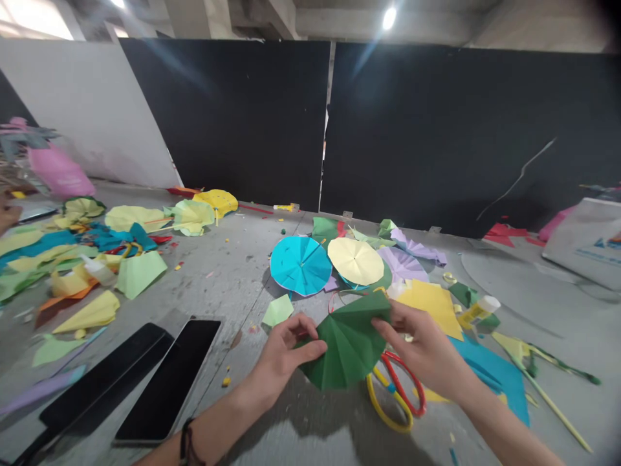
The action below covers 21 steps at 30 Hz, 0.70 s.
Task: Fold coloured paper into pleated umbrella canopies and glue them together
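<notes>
A dark green pleated paper fan [347, 346] is held up between both hands, its folds spread out. My left hand [291, 356] pinches its left edge between thumb and fingers. On the upper right corner, my right hand [420, 343] grips the paper the same way. Just behind it lie a round blue pleated paper [301, 265] and a round cream one [356, 261]. Scissors with red and yellow handles [391, 395] rest below my right hand, their blades hidden under the green paper. A small light green paper piece [278, 310] is near my left hand.
Two black phones [169, 382] lie at the lower left. Paper scraps [140, 272] spread across the left. On the right are yellow paper [431, 304], blue paper [495, 372], a glue stick [478, 312] and a white bag [587, 239]. Dark panels [233, 123] stand behind. Another person's hand [8, 212] shows far left.
</notes>
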Motion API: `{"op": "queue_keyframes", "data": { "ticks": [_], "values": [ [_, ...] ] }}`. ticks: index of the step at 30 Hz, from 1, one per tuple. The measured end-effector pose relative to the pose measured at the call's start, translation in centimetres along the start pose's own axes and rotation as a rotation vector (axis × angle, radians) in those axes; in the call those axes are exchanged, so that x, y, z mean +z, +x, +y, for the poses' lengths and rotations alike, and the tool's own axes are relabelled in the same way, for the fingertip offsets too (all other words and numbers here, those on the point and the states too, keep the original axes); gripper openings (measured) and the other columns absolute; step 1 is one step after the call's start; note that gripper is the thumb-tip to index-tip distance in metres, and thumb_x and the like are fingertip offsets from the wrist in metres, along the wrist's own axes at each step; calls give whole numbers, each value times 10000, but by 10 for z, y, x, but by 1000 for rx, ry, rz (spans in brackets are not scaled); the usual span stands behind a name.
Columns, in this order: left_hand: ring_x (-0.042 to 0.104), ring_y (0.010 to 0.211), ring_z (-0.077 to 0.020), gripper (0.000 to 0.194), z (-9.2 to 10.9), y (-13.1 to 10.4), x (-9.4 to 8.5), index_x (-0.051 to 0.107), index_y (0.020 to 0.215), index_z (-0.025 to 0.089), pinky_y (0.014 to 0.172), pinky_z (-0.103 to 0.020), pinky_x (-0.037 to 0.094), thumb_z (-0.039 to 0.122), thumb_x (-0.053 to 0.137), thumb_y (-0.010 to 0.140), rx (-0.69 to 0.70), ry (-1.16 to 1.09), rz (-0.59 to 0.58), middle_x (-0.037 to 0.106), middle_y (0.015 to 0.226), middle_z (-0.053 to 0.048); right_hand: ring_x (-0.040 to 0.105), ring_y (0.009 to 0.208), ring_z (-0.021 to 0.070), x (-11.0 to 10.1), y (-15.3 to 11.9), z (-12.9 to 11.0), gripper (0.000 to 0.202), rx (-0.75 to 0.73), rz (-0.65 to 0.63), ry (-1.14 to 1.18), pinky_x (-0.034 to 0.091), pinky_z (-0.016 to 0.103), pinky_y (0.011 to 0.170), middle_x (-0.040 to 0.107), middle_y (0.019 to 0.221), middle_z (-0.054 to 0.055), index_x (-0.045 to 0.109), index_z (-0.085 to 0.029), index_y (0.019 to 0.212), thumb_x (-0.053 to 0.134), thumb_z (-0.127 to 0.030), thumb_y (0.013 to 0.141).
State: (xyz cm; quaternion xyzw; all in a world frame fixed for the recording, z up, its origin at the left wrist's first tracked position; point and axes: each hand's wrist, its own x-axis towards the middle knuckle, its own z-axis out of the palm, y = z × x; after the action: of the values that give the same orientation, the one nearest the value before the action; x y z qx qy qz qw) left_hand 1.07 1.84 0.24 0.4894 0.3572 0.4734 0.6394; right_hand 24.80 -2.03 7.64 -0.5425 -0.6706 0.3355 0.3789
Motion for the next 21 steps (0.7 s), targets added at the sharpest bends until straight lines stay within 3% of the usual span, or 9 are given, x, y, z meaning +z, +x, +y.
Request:
{"op": "queue_keyframes", "data": {
  "ticks": [3, 8, 11, 15, 21],
  "values": [
    [554, 743, -154, 296, 5, 2, -2, 640, 726, 191, 680, -247, 413, 342, 892, 686, 28, 100, 28, 599, 785, 8, 662, 750, 186, -5, 15, 13, 405, 26, -140, 104, 560, 328, 699, 717, 833, 41, 678, -191, 874, 581, -578, 946],
    [587, 733, -180, 201, 4, 8, -2, 658, 703, 196, 711, -278, 444, 281, 841, 711, 71, 258, 69, 633, 746, -2, 689, 696, 172, -6, 33, 44, 455, 113, -237, 174, 565, 317, 663, 749, 800, 40, 733, -163, 869, 689, -616, 873],
    [614, 749, -201, 171, 1, 12, -3, 670, 706, 201, 744, -303, 475, 283, 820, 714, 107, 325, 71, 663, 750, -14, 660, 641, 135, -4, 38, 62, 395, 152, -260, 168, 562, 294, 642, 706, 749, 4, 709, -149, 854, 717, -539, 918],
    [646, 778, -215, 139, -4, 14, -5, 682, 713, 205, 783, -321, 504, 277, 800, 726, 155, 385, 69, 699, 767, -26, 674, 702, 132, -4, 40, 78, 253, 202, -301, 148, 587, 295, 659, 700, 880, 3, 680, -144, 998, 670, -396, 1011],
    [678, 807, -218, 101, -11, 17, -8, 676, 757, 200, 794, -324, 529, 251, 761, 778, 222, 455, 63, 723, 813, -36, 672, 707, 132, -5, 41, 85, 230, 220, -326, 160, 589, 302, 683, 684, 846, -10, 673, -142, 946, 666, -360, 1018]
  ]
}}
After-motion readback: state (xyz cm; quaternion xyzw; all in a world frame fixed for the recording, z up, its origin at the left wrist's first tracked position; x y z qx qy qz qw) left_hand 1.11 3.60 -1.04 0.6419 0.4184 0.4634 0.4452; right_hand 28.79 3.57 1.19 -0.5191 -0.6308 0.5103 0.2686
